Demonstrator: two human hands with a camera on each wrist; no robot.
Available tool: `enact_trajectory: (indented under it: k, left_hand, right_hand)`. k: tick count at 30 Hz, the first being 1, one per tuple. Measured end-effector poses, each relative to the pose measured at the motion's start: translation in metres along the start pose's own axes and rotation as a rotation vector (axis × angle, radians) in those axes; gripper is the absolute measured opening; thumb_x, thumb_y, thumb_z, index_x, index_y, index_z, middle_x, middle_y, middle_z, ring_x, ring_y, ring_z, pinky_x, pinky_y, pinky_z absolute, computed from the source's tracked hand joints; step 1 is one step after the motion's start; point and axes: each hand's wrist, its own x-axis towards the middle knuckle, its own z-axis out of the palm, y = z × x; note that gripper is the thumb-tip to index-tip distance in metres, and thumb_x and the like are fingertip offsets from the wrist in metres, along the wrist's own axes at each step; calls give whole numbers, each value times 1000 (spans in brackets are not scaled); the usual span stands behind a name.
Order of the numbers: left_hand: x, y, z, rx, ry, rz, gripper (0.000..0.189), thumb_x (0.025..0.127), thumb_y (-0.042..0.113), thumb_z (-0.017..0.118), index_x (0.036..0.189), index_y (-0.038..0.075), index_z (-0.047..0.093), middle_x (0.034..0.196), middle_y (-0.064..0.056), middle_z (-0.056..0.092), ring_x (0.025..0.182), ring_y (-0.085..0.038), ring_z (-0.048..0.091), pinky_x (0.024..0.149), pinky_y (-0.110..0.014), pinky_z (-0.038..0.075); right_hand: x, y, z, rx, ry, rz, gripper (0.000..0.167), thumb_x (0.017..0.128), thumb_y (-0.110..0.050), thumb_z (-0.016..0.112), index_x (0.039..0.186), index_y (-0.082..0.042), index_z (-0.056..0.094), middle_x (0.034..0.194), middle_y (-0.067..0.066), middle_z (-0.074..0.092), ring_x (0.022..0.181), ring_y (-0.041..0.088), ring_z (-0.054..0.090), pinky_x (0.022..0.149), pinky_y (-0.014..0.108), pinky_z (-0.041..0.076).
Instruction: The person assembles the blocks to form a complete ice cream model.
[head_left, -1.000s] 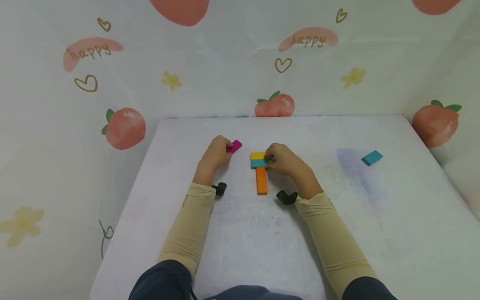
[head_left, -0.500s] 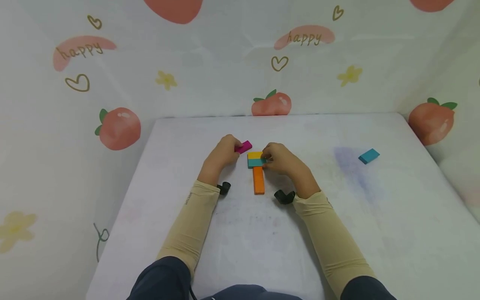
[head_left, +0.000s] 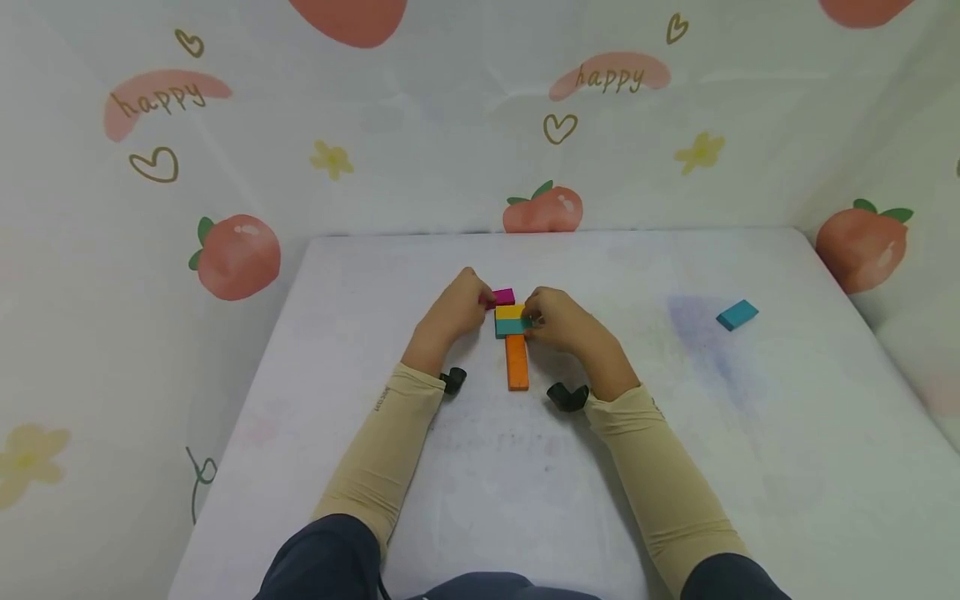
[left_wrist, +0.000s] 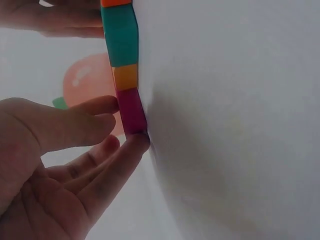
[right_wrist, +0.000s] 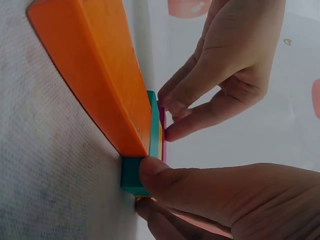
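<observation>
In the head view, my left hand (head_left: 459, 307) pinches a magenta block (head_left: 506, 296) by its left end. That block lies along the far side of a yellow block (head_left: 509, 312); the left wrist view shows the two touching. Directly on the near side of the yellow one is a teal block (head_left: 510, 327), and an orange block (head_left: 517, 363) runs from it toward the person like a stem. My right hand (head_left: 562, 318) holds the right end of the teal and yellow blocks. In the right wrist view its thumb (right_wrist: 157, 172) presses the teal block, with fingertips beyond near the yellow.
A blue block (head_left: 737, 315) lies alone on the right part of the white table (head_left: 480, 492). Behind the table hangs a pale cloth with printed peaches (head_left: 543, 210). Each wrist carries a small black camera, such as the right camera (head_left: 567, 397).
My left hand has brought the magenta block rightward to the far side of the yellow block and turned it nearly parallel. The right hand stays at the teal and yellow blocks.
</observation>
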Motion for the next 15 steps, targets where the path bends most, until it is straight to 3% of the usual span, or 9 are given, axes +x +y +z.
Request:
enact_trajectory:
  k: [6, 15]
  left_hand:
    - [0, 2, 1, 25, -18, 46, 29, 102, -1, 58, 125, -1, 76, 121, -18, 60, 111, -28, 59, 112, -39, 53]
    - [1, 5, 3, 43, -33, 98, 29, 104, 4, 60, 129, -4, 73, 122, -19, 60, 112, -28, 61, 111, -39, 54]
  right_hand:
    - [-2, -1, 1, -29, 19, -31, 28, 95, -5, 77, 120, 7, 75, 132, 21, 69, 124, 35, 64, 112, 47, 53]
    - [-4, -3, -1, -16, 24, -43, 27, 95, -5, 76, 120, 8, 75, 133, 21, 68, 116, 33, 66, 104, 45, 58]
